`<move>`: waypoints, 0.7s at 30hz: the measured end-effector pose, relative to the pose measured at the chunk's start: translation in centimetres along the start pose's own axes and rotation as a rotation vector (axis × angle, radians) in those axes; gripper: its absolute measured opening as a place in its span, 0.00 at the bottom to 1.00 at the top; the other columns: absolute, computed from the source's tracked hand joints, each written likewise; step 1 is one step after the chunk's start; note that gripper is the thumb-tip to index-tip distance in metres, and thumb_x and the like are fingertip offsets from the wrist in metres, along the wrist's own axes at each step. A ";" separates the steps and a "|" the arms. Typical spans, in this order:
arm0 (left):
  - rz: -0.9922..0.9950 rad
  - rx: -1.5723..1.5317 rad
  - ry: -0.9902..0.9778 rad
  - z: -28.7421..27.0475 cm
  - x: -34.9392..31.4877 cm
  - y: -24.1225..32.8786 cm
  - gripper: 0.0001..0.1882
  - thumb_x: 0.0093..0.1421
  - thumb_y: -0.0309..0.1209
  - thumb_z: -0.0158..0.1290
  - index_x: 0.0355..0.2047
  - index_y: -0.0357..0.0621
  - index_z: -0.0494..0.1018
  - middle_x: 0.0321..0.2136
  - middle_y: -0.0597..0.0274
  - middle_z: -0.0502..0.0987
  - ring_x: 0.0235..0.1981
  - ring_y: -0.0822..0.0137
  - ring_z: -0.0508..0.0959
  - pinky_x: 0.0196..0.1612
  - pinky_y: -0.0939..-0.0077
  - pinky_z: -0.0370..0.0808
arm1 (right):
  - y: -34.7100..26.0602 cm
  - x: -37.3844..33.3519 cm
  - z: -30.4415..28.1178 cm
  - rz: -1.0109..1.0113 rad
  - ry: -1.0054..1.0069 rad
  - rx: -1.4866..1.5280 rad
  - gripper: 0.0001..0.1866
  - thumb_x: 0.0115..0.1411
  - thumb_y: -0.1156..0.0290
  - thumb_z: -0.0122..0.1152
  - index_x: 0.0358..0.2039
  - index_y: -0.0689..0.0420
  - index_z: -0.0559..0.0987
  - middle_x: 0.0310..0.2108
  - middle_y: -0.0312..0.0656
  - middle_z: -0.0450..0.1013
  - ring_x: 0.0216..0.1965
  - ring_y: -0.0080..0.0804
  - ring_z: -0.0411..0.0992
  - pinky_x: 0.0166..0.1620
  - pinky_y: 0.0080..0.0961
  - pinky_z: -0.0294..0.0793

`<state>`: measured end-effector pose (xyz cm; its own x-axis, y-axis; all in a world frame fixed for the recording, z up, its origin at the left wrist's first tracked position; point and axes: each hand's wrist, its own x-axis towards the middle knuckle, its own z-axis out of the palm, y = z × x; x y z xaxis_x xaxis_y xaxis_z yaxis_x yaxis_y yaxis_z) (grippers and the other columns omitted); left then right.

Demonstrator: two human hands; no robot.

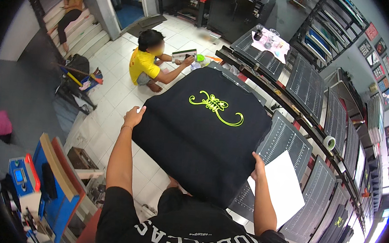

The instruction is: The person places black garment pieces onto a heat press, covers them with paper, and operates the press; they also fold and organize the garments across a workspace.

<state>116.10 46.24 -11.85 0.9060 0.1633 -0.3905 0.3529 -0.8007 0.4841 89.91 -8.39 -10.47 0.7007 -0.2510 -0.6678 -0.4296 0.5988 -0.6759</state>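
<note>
I have the left grip [133, 117] closed on the left edge of a broad black cloth garment [193, 144], and the right grip [259, 167] pinched on its lower right edge, thumbs showing and most fingers hidden beneath. The garment spans the space between the two grips, raised and fairly flat (I cannot tell whether anything stiff backs it).

As I judge it, the printing is done, at least on this face: a curling yellow-green printed motif [213, 103] sits ahead of both grips, its lines looking complete. Whether the ink is dry, I can't tell. What seems left is setting the garment down, since both grips carry its weight.

Just right of the right grip, a plain white rectangular sheet [284, 186] overlaps the flat grey marked boards [288, 135]. Farther right, another black garment [331, 232] with similar yellow-green marking lies on its board, so I take this to be one of several. Ahead of the left grip, a person in a yellow shirt [145, 66] crouches.
</note>
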 end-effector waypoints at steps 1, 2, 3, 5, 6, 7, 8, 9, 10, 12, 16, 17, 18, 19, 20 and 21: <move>-0.026 -0.013 -0.150 -0.3 2.0 1.4 0.42 0.60 0.65 0.41 0.57 0.39 0.68 0.59 0.45 0.67 0.63 0.46 0.62 0.63 0.57 0.59 | -0.7 1.7 -1.5 0.020 0.019 -0.042 0.25 0.61 0.60 0.59 0.53 0.64 0.70 0.51 0.50 0.72 0.53 0.42 0.70 0.58 0.41 0.68; -0.056 0.023 -0.273 0.0 5.5 0.6 0.47 0.59 0.70 0.36 0.61 0.40 0.64 0.64 0.45 0.60 0.67 0.49 0.55 0.66 0.59 0.54 | -1.6 4.2 -2.5 0.041 0.015 -0.096 0.26 0.61 0.60 0.59 0.54 0.64 0.70 0.52 0.50 0.71 0.54 0.42 0.70 0.58 0.41 0.68; -0.045 -0.069 -0.384 0.3 7.1 1.3 0.48 0.58 0.70 0.36 0.62 0.41 0.63 0.65 0.46 0.59 0.68 0.50 0.53 0.66 0.60 0.53 | -2.3 5.2 -2.3 0.029 0.011 -0.120 0.26 0.61 0.60 0.59 0.54 0.64 0.69 0.52 0.50 0.71 0.54 0.42 0.69 0.58 0.41 0.68; -0.039 -0.252 -0.604 1.5 9.5 2.4 0.49 0.58 0.71 0.35 0.64 0.42 0.60 0.66 0.46 0.55 0.69 0.52 0.51 0.67 0.62 0.50 | -3.7 6.4 -0.7 -0.019 -0.016 -0.140 0.27 0.61 0.61 0.59 0.55 0.64 0.69 0.53 0.49 0.70 0.55 0.42 0.69 0.59 0.40 0.68; -0.055 -0.255 -0.633 1.0 8.0 6.9 0.50 0.57 0.73 0.35 0.65 0.43 0.58 0.68 0.49 0.51 0.70 0.57 0.48 0.68 0.65 0.46 | -4.1 5.7 -0.5 -0.065 0.000 -0.120 0.27 0.61 0.61 0.59 0.56 0.64 0.68 0.54 0.49 0.70 0.55 0.42 0.69 0.59 0.40 0.68; -0.083 -0.325 -0.606 1.3 8.7 7.3 0.51 0.56 0.73 0.35 0.65 0.44 0.58 0.68 0.50 0.52 0.69 0.57 0.49 0.68 0.65 0.47 | -4.6 6.0 0.8 -0.101 -0.026 -0.117 0.27 0.61 0.62 0.60 0.56 0.64 0.68 0.54 0.49 0.70 0.55 0.42 0.68 0.59 0.39 0.68; -0.109 -0.394 -0.585 2.2 10.0 7.5 0.51 0.56 0.73 0.36 0.66 0.44 0.58 0.68 0.50 0.52 0.69 0.57 0.50 0.67 0.64 0.49 | -5.0 6.6 1.0 -0.061 0.041 -0.089 0.26 0.61 0.64 0.59 0.56 0.65 0.67 0.54 0.49 0.70 0.52 0.42 0.71 0.57 0.41 0.70; -0.138 -0.464 -0.564 3.3 11.5 7.2 0.52 0.55 0.74 0.36 0.66 0.44 0.58 0.68 0.50 0.52 0.69 0.57 0.51 0.67 0.64 0.50 | -5.1 7.0 1.2 -0.049 0.064 -0.077 0.27 0.60 0.65 0.61 0.56 0.64 0.66 0.54 0.50 0.69 0.53 0.43 0.70 0.58 0.42 0.69; -0.183 -0.541 -0.720 3.9 13.3 6.9 0.51 0.55 0.73 0.40 0.64 0.43 0.60 0.64 0.51 0.58 0.65 0.58 0.58 0.64 0.64 0.55 | -5.3 7.6 1.5 -0.037 0.087 -0.066 0.28 0.59 0.66 0.62 0.57 0.63 0.65 0.54 0.51 0.69 0.54 0.44 0.69 0.58 0.43 0.68; -0.183 -0.550 -0.838 4.9 14.8 7.6 0.48 0.54 0.70 0.47 0.60 0.40 0.65 0.57 0.50 0.68 0.56 0.59 0.69 0.59 0.63 0.64 | -5.5 8.1 2.4 -0.059 0.130 -0.069 0.30 0.58 0.69 0.63 0.57 0.62 0.64 0.54 0.52 0.68 0.54 0.46 0.68 0.59 0.44 0.67; -0.028 -0.726 -0.908 4.8 15.4 10.0 0.40 0.56 0.59 0.56 0.55 0.36 0.70 0.48 0.52 0.77 0.47 0.62 0.76 0.54 0.65 0.70 | -5.6 7.7 4.2 -0.170 0.232 -0.125 0.29 0.57 0.73 0.63 0.57 0.62 0.63 0.53 0.54 0.69 0.51 0.46 0.71 0.55 0.43 0.72; 0.030 -0.734 -0.901 4.0 15.1 10.7 0.37 0.56 0.56 0.58 0.53 0.36 0.71 0.46 0.55 0.78 0.45 0.64 0.77 0.52 0.68 0.72 | -5.8 7.3 4.6 -0.187 0.263 -0.143 0.29 0.57 0.74 0.62 0.57 0.61 0.63 0.52 0.54 0.69 0.50 0.46 0.72 0.54 0.42 0.73; 0.087 -0.741 -0.888 3.0 14.8 11.3 0.33 0.55 0.52 0.60 0.51 0.36 0.72 0.44 0.57 0.79 0.44 0.65 0.78 0.50 0.70 0.73 | -5.9 7.0 5.3 -0.223 0.281 -0.161 0.29 0.57 0.74 0.62 0.57 0.62 0.64 0.51 0.54 0.70 0.49 0.46 0.72 0.53 0.41 0.74; 0.143 -0.748 -0.876 2.0 14.4 11.9 0.30 0.55 0.48 0.61 0.49 0.37 0.73 0.42 0.59 0.79 0.42 0.67 0.78 0.48 0.73 0.75 | -6.1 6.6 5.9 -0.258 0.300 -0.180 0.29 0.56 0.75 0.62 0.57 0.63 0.64 0.50 0.53 0.71 0.48 0.45 0.73 0.52 0.40 0.75; 0.226 -0.756 -0.855 0.9 13.9 12.7 0.29 0.55 0.47 0.62 0.48 0.35 0.74 0.41 0.60 0.79 0.41 0.68 0.78 0.48 0.74 0.74 | -6.4 6.0 6.6 -0.297 0.317 -0.197 0.29 0.56 0.76 0.62 0.57 0.63 0.64 0.49 0.53 0.71 0.47 0.45 0.74 0.51 0.39 0.76; 0.305 -0.761 -0.834 0.1 13.3 13.4 0.28 0.55 0.45 0.62 0.47 0.34 0.74 0.40 0.60 0.79 0.41 0.69 0.78 0.47 0.74 0.74 | -6.6 5.5 7.2 -0.330 0.325 -0.197 0.28 0.56 0.76 0.62 0.57 0.64 0.64 0.48 0.53 0.72 0.46 0.44 0.74 0.50 0.38 0.76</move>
<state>132.87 37.65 -10.61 0.6432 -0.6314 -0.4332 0.4524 -0.1430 0.8803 100.67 -8.23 -7.47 0.6168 -0.6455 -0.4504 -0.3366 0.3009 -0.8922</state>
